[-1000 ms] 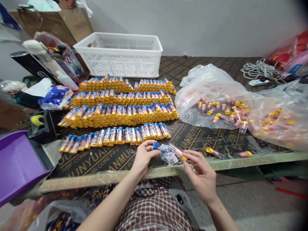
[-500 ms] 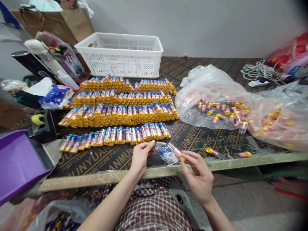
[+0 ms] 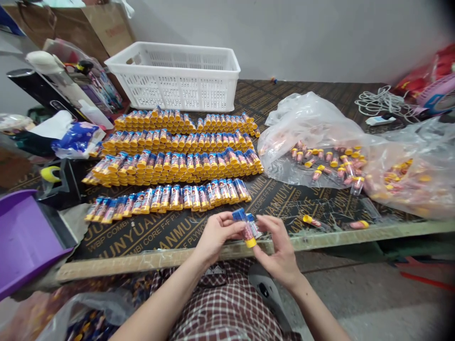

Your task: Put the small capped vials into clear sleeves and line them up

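My left hand [image 3: 215, 233] pinches a small clear tube [image 3: 248, 231] with a yellow cap, pink contents and a blue printed sleeve round its upper part. The tube slants, its yellow cap low and toward me. My right hand [image 3: 279, 246] is beside it with fingers and thumb apart, the thumb close to the cap. Partly hidden behind the tube lie clear printed sleeves [image 3: 253, 224]. A row of sleeved tubes [image 3: 170, 196] lies just beyond my left hand. To the right are a loose tube [image 3: 312, 221] and another yellow-capped tube [image 3: 359, 224] near the table edge.
Stacked sleeved tubes [image 3: 177, 163] fill the middle of the table, before a white plastic basket [image 3: 177, 78]. A clear bag [image 3: 305, 118] spills unsleeved tubes at right. At left are a tape dispenser [image 3: 60, 182] and a purple dustpan [image 3: 24, 237]. The wooden table edge [image 3: 142, 266] runs before me.
The clear tube has passed from my right hand to my left and now has a blue sleeve round it. My right fingers have come apart. The view has shifted slightly.
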A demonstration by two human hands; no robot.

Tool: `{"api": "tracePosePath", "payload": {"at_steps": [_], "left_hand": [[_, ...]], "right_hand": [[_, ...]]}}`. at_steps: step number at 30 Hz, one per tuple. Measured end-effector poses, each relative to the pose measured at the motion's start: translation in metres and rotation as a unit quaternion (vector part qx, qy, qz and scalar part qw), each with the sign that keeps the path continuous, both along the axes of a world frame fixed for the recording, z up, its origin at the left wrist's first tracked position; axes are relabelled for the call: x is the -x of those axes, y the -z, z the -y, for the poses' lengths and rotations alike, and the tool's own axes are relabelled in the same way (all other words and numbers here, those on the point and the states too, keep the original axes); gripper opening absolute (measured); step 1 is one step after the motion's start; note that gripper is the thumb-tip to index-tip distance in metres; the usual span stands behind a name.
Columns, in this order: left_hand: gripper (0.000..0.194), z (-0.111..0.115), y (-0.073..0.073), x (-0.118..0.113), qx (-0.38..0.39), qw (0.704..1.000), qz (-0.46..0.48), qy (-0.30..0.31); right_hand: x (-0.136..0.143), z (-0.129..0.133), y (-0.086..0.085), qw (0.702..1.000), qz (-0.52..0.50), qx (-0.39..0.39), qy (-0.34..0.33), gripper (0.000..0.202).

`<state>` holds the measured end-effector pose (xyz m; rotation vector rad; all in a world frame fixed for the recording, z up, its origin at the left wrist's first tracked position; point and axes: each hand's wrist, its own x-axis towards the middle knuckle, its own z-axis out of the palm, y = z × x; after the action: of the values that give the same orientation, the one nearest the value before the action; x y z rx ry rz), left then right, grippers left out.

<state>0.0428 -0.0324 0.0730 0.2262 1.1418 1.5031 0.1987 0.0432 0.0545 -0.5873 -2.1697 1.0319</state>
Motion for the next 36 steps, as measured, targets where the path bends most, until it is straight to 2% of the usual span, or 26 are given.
{"api": "tracePosePath", "payload": {"at_steps": [2,4,7,10,24,26,28,29,30,32,34,36], "left_hand": [[0.036,0.002,-0.001,-0.003,0.008,0.999,-0.013,0.045],[0.035,0.003,-0.001,-0.005,0.009,0.997,-0.023,0.07],[0.034,0.005,0.0,-0.008,0.007,0.995,-0.02,0.094],[0.033,0.005,0.001,-0.009,0.009,0.995,-0.019,0.102],[0.033,0.004,-0.001,-0.012,0.013,0.996,-0.022,0.08],[0.034,0.002,-0.002,-0.003,0.013,0.996,-0.058,0.072],[0.038,-0.002,-0.004,0.016,0.024,0.988,-0.15,0.031],[0.041,-0.004,-0.005,0.028,0.037,0.975,-0.22,-0.003],[0.047,-0.007,-0.006,0.041,0.058,0.949,-0.306,-0.044],[0.054,-0.013,-0.009,0.068,0.113,0.864,-0.48,-0.097],[0.054,-0.019,-0.011,0.087,0.173,0.773,-0.606,-0.075],[0.051,-0.022,-0.012,0.093,0.219,0.696,-0.683,-0.03]], "right_hand": [[0.001,-0.001,0.001,1.0,-0.005,0.003,-0.019,0.074],[0.002,-0.002,0.001,0.998,-0.009,0.023,-0.06,0.081],[0.001,-0.001,0.002,0.993,-0.01,0.047,-0.112,0.083],[0.0,0.001,0.004,0.991,-0.026,0.065,-0.118,0.082],[0.009,0.004,0.004,0.99,-0.061,0.076,-0.1,0.081],[0.009,0.001,0.002,0.989,-0.058,0.081,-0.11,0.083],[0.006,-0.007,0.001,0.99,-0.055,0.077,-0.103,0.085],[0.003,-0.012,0.001,0.992,-0.053,0.072,-0.087,0.085],[-0.001,-0.017,0.001,0.994,-0.051,0.066,-0.066,0.083],[-0.01,-0.027,0.003,0.997,-0.042,0.055,-0.016,0.078],[-0.02,-0.035,0.004,0.999,-0.024,0.043,0.021,0.075],[-0.028,-0.04,0.005,0.998,0.003,0.024,0.049,0.074]]}}
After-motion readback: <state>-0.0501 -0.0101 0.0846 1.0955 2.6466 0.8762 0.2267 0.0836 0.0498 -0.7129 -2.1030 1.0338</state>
